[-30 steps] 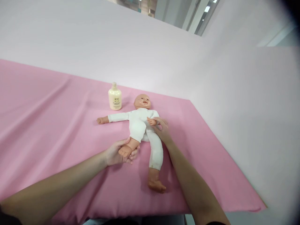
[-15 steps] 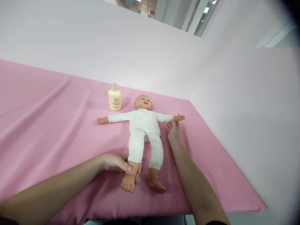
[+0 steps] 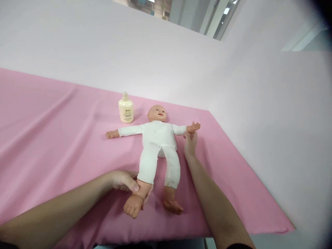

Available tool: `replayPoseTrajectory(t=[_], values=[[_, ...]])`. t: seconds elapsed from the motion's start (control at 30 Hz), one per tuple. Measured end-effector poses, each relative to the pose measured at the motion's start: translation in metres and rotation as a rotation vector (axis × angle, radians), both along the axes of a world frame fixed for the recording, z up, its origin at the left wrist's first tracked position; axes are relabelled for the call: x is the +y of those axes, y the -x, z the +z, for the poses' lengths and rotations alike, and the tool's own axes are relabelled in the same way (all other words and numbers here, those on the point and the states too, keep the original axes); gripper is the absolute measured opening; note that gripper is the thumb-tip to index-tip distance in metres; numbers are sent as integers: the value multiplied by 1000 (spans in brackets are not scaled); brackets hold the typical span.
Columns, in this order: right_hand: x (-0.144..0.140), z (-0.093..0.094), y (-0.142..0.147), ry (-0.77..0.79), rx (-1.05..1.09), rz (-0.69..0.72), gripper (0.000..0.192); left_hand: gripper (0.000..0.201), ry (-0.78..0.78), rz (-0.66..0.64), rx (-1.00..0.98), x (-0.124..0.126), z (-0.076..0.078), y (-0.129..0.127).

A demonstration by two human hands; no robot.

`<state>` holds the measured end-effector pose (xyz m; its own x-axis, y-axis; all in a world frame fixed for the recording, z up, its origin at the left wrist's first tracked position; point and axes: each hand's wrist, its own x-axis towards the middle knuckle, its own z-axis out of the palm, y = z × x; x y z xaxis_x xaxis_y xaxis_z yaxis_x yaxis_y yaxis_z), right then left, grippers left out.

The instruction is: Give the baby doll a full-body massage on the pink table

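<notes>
Two hands are at work on a doll (image 3: 158, 145) that is laid on its back on a pink cloth (image 3: 52, 138), nearer the right edge of the cloth than the left, with its head toward the far edge. The left hand (image 3: 124, 180) is closed around the ankle of one leg, thumb on top and fingers beneath, so that the foot (image 3: 132, 206) is lifted slightly off the cloth and turned outward. The right hand (image 3: 190, 141) is held narrow, its fingertips set against the wrist of the doll's outstretched arm; whether that wrist is actually pinched cannot be told from this view. A cream bottle (image 3: 126, 108) is stood upright near the far edge, just beside the doll's head and apart from both hands.

For the hold to be done well, it is judged that the ankle should be gripped lightly and close to the joint, so the leg is guided rather than twisted, and the white suit (image 3: 157, 135) is not dragged up the shin. The arm is best steadied flat against the cloth, so the body is kept from sliding toward the near edge. The other leg is left lying free.
</notes>
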<state>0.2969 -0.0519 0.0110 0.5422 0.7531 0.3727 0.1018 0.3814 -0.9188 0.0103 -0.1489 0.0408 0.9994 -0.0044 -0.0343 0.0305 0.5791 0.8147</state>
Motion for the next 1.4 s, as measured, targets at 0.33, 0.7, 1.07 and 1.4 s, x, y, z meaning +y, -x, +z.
replayPoseTrajectory(t=[0.33, 0.7, 1.07, 1.4], values=[[-12, 1, 19, -27, -356, 155, 43, 51, 127, 431, 19, 18, -34, -1], [-16, 6, 22, -170, -892, 230, 29, 48, 340, 673, 151, 15, -15, -6], [-17, 5, 21, -110, -650, 188, 34, 49, 240, 353, 27, 16, -19, -1], [1, -5, -2, 64, 101, -5, 42, 34, -165, 172, 211, 4, -11, 5]])
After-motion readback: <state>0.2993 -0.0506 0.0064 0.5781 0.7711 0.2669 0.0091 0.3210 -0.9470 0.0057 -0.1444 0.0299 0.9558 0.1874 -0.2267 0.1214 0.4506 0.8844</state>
